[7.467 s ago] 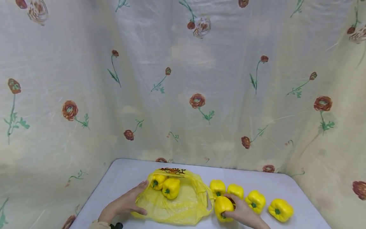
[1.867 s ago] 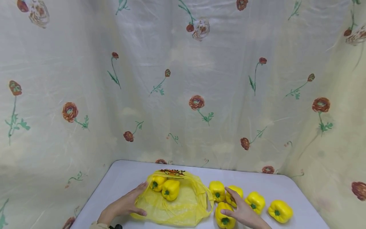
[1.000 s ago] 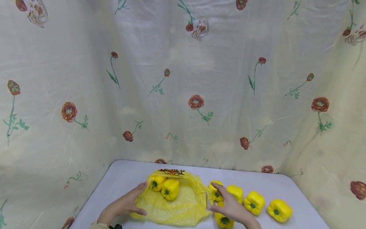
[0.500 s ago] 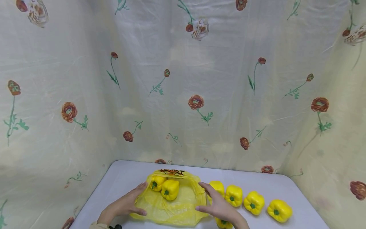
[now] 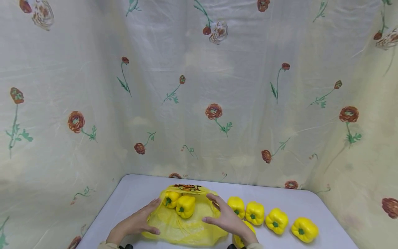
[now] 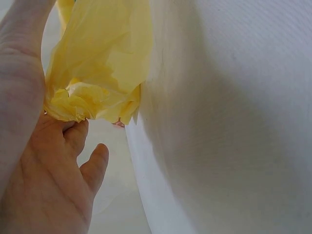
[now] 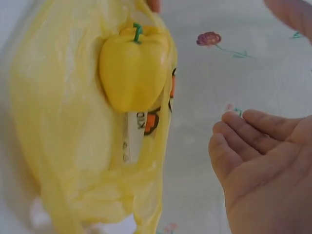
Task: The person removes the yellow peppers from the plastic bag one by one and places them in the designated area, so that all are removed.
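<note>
A thin yellow plastic bag (image 5: pixel 192 230) lies on the table with its mouth spread toward me. Two yellow bell peppers rest inside: one in front (image 5: pixel 186 206), the other pepper (image 5: pixel 170 199) just behind and left. My left hand (image 5: pixel 136 221) is at the bag's left edge, thumb apart from the fingers; its fingertips meet the crumpled film (image 6: pixel 92 100) in the left wrist view. My right hand (image 5: pixel 228 218) hovers over the bag's right side, holding nothing, fingers extended and thumb apart. Under its wrist, another yellow pepper (image 5: pixel 250 227) is partly hidden.
Several yellow peppers stand in a slanting row right of the bag, from the nearest pepper (image 5: pixel 236 205) to the rightmost pepper (image 5: pixel 304 229). The white table (image 5: pixel 140 183) is backed by a flower-patterned curtain (image 5: pixel 199 152).
My right hand first gripped a pepper, which then stood on the table in front of the row. The hand let go and moved left over the bag. My left hand stayed put.
</note>
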The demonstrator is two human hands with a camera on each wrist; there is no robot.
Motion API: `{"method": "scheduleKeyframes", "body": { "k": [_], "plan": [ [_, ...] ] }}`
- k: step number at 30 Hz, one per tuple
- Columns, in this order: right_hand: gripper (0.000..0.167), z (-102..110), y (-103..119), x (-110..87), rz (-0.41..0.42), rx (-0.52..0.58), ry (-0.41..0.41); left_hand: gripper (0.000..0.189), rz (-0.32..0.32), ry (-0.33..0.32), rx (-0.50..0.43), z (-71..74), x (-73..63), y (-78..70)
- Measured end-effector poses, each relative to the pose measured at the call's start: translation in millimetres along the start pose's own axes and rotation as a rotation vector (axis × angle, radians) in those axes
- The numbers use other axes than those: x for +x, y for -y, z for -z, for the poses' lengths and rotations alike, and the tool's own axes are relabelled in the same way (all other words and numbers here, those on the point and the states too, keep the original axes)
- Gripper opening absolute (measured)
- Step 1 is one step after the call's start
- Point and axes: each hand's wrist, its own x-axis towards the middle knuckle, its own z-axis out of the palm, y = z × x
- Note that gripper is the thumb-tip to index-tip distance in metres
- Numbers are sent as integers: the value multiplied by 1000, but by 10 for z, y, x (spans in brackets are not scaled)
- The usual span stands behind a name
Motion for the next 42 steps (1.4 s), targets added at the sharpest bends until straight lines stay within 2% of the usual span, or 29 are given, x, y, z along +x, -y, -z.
{"method": "scheduleKeyframes", "body": {
  "k": [7, 12, 25, 35, 42],
  "plan": [
    [82, -61, 70, 151, 33, 120, -39, 115, 25, 1, -4, -8, 3, -15],
    [79, -102, 80, 243, 29, 162, -63, 116, 29, -4, 10, -15, 7, -12],
    [86, -271, 23, 432, -41, 274, -65, 117, 33, 3, 12, 1, -9, -15],
    [86, -440, -104, 536, -138, 230, -36, 114, 10, 6, 3, -8, 1, 22],
    [90, -534, -141, 585, -178, 190, -49, 116, 37, 6, 0, -9, 15, 5]
  ]
}}
